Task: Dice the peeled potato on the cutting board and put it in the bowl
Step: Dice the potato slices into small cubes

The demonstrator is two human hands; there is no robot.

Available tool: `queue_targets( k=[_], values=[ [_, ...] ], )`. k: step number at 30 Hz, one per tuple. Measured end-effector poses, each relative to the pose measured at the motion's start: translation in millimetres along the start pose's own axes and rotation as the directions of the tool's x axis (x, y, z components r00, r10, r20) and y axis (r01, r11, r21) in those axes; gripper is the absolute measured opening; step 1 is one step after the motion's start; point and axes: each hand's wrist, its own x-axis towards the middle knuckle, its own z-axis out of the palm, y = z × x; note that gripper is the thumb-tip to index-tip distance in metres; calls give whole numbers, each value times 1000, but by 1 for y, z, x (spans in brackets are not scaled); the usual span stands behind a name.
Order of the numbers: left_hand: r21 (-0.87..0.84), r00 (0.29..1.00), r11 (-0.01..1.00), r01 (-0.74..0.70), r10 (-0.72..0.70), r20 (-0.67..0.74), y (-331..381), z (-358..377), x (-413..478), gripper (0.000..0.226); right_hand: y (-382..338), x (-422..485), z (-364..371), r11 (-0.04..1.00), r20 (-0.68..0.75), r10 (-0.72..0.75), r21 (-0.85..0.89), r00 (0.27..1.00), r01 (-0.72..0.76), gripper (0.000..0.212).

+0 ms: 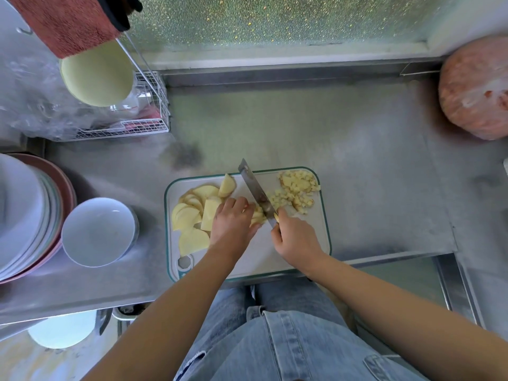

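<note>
Stainless steel counter holds a stack of plates at far left, with a white bowl just beside it. Next sits the cutting board, its left half covered in potato slices. The left hand, fingers curled, holds down potato strips against the knife. The right hand grips the handle. Diced potato lies piled at the board's far right corner.

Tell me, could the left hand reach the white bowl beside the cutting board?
Probably yes. The left hand holds potato strips under the knife; the bowl sits on that hand's side, with only flat potato slices and bare counter between. It would have to let go first.
</note>
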Motion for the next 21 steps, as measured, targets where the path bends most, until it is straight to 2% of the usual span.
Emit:
queue_targets(
  k=[6,12,21],
  values=[
    [32,1000,999,-15,14,14,-1,-5,-6,56,7,-2,-14,994,-47,-11,106,999,16,10],
    [46,1000,999,6,-5,-7,-3,-7,-7,51,-2,-4,-22,998,12,-49,26,999,48,8],
    [28,1000,1000,14,-14,-7,-3,-3,-7,45,-9,-2,-13,1000,39,-16,-20,999,17,4]
  ],
)
